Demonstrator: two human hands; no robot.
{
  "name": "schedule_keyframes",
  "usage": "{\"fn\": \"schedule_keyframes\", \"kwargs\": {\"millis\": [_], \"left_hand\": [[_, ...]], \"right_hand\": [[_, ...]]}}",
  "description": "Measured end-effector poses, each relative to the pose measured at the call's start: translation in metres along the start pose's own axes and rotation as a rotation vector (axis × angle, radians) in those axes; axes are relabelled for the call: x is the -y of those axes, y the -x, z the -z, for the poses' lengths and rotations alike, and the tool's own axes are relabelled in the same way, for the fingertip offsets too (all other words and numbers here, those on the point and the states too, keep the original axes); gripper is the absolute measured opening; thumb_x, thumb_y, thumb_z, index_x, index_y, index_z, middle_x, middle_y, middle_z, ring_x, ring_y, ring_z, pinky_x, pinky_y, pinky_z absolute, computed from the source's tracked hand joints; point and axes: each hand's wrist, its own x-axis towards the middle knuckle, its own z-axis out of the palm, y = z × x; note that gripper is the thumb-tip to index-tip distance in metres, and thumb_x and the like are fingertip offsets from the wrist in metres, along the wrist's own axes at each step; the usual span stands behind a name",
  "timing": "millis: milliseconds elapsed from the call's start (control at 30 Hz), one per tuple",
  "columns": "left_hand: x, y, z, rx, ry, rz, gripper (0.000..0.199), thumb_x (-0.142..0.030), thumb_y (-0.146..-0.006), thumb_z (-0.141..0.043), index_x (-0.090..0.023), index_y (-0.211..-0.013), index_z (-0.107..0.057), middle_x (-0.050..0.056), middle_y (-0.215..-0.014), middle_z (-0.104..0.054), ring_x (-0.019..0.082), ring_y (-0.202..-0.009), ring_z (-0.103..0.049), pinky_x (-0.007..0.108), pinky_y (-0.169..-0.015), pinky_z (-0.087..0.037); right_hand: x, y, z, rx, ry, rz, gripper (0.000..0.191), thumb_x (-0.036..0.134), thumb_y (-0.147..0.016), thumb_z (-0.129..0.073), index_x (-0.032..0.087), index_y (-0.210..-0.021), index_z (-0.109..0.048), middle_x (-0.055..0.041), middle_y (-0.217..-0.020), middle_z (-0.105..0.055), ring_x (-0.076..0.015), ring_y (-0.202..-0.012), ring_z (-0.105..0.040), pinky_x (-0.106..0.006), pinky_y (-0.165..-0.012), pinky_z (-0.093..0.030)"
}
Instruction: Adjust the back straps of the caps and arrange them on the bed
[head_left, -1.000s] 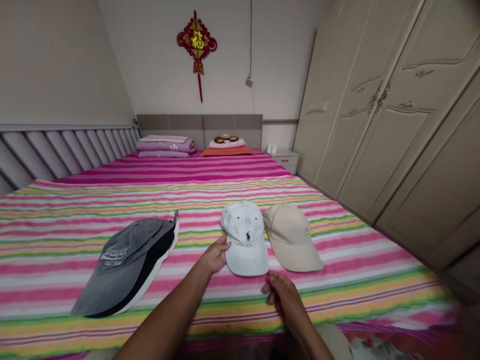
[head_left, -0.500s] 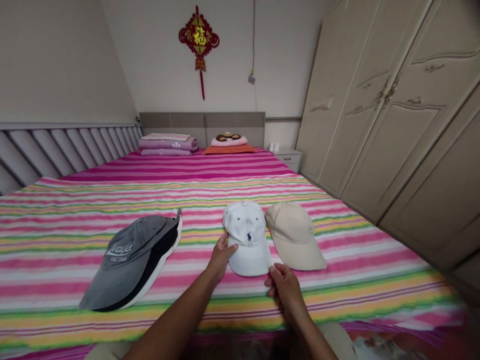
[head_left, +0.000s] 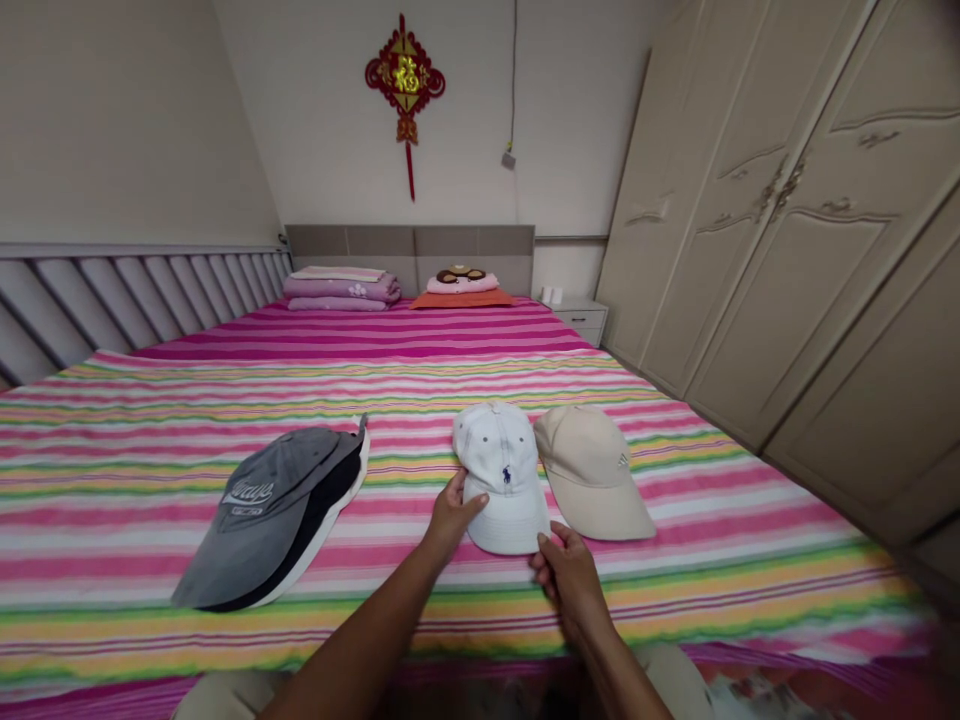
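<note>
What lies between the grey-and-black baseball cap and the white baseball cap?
Only the pink-striped bedspread lies between the grey-and-black baseball cap and white baseball cap, in the head view.

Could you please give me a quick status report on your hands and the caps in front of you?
Left hand against the white baseball cap; right hand at its brim. Beige cap beside it. Nothing in the way.

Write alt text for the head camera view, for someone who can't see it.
A left hand and right hand hold a white baseball cap with a navy logo on a pink-striped bedspread. A beige cap lies to its right, a gray-and-black cap farther left.
</note>
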Motion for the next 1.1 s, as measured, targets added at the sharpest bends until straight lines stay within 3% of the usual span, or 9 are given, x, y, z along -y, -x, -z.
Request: {"fn": "schedule_keyframes", "kwargs": {"millis": [167, 367, 533, 733, 833, 933, 1000, 1100], "left_hand": [[0.003, -0.002, 0.004, 0.032, -0.060, 0.002, 0.070, -0.023, -0.056, -0.072, -0.012, -0.119, -0.044, 0.012, -0.109, -0.060, 0.022, -0.093, -0.058, 0.032, -0.080, -0.044], [-0.005, 0.009, 0.008, -0.010, -0.218, -0.057, 0.047, -0.021, -0.055, -0.070, -0.018, -0.101, -0.058, 0.009, -0.100, -0.062, 0.027, -0.100, -0.052, 0.039, -0.089, -0.036], [-0.013, 0.043, 0.022, -0.063, -0.355, -0.128, 0.039, -0.014, -0.048, -0.073, -0.019, -0.086, -0.066, 0.010, -0.101, -0.058, 0.030, -0.113, -0.039, 0.041, -0.102, -0.016], [-0.025, 0.097, 0.068, -0.097, -0.504, -0.202, 0.035, -0.015, -0.052, -0.071, -0.023, -0.086, -0.067, 0.011, -0.108, -0.057, 0.032, -0.113, -0.039, 0.043, -0.103, -0.014], [-0.041, 0.120, 0.097, -0.197, -0.597, -0.230, 0.030, -0.017, -0.054, -0.070, -0.024, -0.083, -0.068, 0.011, -0.105, -0.059, 0.031, -0.109, -0.043, 0.043, -0.102, -0.020], [-0.058, 0.139, 0.124, -0.364, -0.634, -0.228, 0.024, -0.018, -0.052, -0.071, -0.024, -0.075, -0.068, 0.009, -0.093, -0.063, 0.028, -0.100, -0.050, 0.040, -0.096, -0.031], [-0.068, 0.151, 0.140, -0.523, -0.506, -0.168, 0.021, -0.018, -0.050, -0.073, -0.021, -0.070, -0.067, 0.007, -0.079, -0.065, 0.025, -0.084, -0.057, 0.035, -0.084, -0.041], [-0.079, 0.166, 0.160, -0.737, -0.227, -0.061, 0.018, -0.024, -0.056, -0.071, -0.016, -0.068, -0.061, 0.002, -0.060, -0.061, 0.016, -0.059, -0.058, 0.028, -0.062, -0.048]], "right_hand": [[-0.003, 0.003, -0.001, -0.033, 0.028, 0.043, 0.055, 0.033, -0.066, -0.059, 0.012, -0.111, -0.036, 0.0058, -0.042, -0.054, -0.0079, -0.030, -0.043, -0.013, -0.028, -0.024], [-0.007, 0.007, -0.001, -0.019, 0.051, 0.111, 0.058, 0.040, -0.066, -0.059, 0.014, -0.112, -0.037, 0.0067, -0.043, -0.053, -0.0083, -0.032, -0.043, -0.014, -0.029, -0.026], [-0.015, 0.009, 0.000, -0.021, 0.080, 0.206, 0.051, 0.046, -0.069, -0.055, 0.016, -0.107, -0.039, 0.0069, -0.047, -0.051, -0.0082, -0.034, -0.042, -0.016, -0.031, -0.028], [-0.024, 0.024, 0.004, -0.003, 0.204, 0.342, 0.034, 0.051, -0.071, -0.048, 0.019, -0.083, -0.046, 0.0046, -0.051, -0.050, -0.0103, -0.040, -0.043, -0.022, -0.039, -0.034], [-0.029, 0.031, 0.007, 0.035, 0.347, 0.403, 0.030, 0.050, -0.066, -0.054, 0.020, -0.070, -0.053, 0.0001, -0.052, -0.054, -0.0146, -0.045, -0.047, -0.025, -0.044, -0.034], [-0.037, 0.033, 0.007, 0.056, 0.717, 0.651, 0.029, 0.048, -0.070, -0.048, 0.020, -0.067, -0.057, -0.0042, -0.057, -0.060, -0.0190, -0.052, -0.053, -0.028, -0.050, -0.034], [-0.043, 0.035, 0.007, 0.061, 0.960, 0.819, 0.031, 0.046, -0.076, -0.041, 0.021, -0.067, -0.056, -0.0044, -0.059, -0.061, -0.0188, -0.052, -0.055, -0.028, -0.051, -0.034], [-0.048, 0.039, 0.004, 0.036, 1.128, 0.880, 0.032, 0.045, -0.078, -0.037, 0.022, -0.067, -0.055, -0.0043, -0.062, -0.062, -0.0185, -0.053, -0.056, -0.027, -0.049, -0.034]]}}
